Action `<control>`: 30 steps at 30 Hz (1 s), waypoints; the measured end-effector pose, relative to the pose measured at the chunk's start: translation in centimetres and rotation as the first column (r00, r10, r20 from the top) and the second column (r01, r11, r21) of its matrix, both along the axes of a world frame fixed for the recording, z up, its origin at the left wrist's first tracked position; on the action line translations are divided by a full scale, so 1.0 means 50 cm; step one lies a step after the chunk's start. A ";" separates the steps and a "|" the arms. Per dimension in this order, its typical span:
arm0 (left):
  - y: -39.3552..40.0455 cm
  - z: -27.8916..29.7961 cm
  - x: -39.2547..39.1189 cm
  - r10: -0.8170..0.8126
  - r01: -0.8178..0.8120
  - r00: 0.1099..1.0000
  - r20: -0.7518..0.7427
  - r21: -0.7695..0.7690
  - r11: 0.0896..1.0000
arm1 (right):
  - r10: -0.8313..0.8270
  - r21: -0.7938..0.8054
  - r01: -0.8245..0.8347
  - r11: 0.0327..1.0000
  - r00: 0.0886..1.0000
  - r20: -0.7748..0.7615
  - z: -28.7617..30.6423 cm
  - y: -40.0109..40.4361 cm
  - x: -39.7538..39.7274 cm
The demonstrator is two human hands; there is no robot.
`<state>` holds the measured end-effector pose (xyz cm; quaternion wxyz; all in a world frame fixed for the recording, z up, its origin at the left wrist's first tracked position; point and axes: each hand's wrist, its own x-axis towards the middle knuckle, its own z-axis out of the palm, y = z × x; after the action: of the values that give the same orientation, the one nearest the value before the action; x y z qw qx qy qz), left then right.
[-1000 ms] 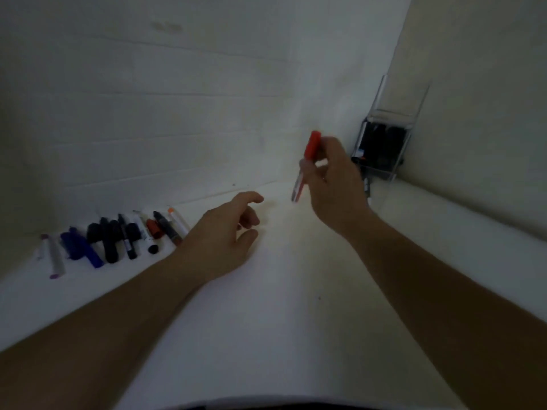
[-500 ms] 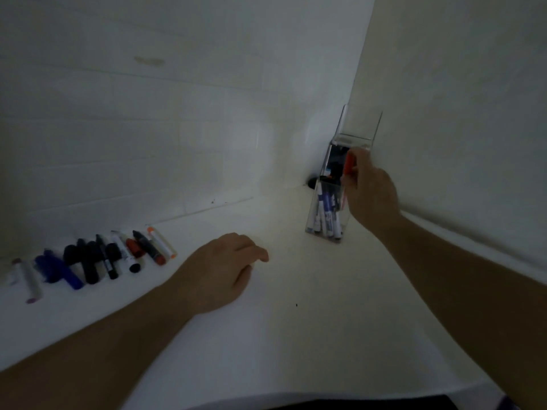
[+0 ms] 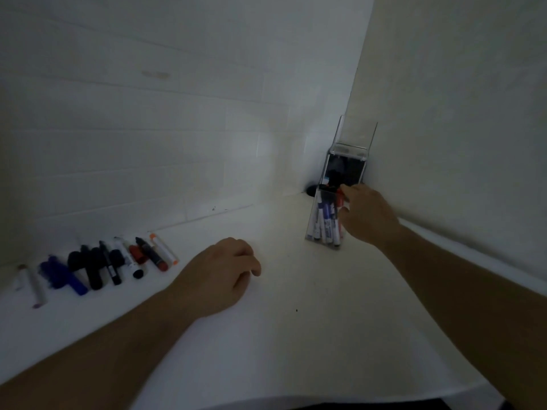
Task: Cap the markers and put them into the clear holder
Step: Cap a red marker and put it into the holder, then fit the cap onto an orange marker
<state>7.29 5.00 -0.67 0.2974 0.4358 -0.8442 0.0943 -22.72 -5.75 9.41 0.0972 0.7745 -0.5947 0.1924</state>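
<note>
**Red marker going into holder**

R hand (image 3: 365, 216) at far right, reaching to clear holder (image 3: 324, 223) in desk corner; fingers (image 3: 344, 199) curled at rim over red marker (image 3: 341, 199), prob. lowering it among the blue ones standing inside. Actual grip hidden, can't tell if pinched or let go. Holder set against wall, so prob. stays put w/o a second hand. L hand (image 3: 220, 275) resting on desk (image 3: 296, 335), loosely curled, holding nothing. Remaining markers (image 3: 112, 261) in row at far left along wall, handy for L hand; capped or not, too dim to tell
</note>
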 end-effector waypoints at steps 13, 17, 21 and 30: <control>-0.014 0.046 0.081 0.183 -0.190 0.971 -0.155 -0.028 0.981 | 0.322 -0.108 -0.306 0.946 0.925 0.203 -0.115 0.071 0.235; -0.007 0.089 0.168 0.413 -0.432 0.878 -0.243 -0.026 0.902 | 0.537 0.033 -0.558 0.829 0.812 0.229 -0.154 0.080 0.361; 0.005 0.117 0.242 0.654 -0.676 0.681 -0.330 0.058 0.734 | 0.622 0.160 -0.674 0.722 0.732 0.278 -0.153 0.092 0.466; -0.004 0.097 0.235 0.827 -0.808 0.545 -0.136 0.179 0.561 | 0.591 0.250 -0.601 0.759 0.797 0.122 -0.150 0.078 0.507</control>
<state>19.06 4.78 4.19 0.2833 0.7995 -0.5117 0.1365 2.63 -1.86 1.90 -0.0886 0.9254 -0.3399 0.1423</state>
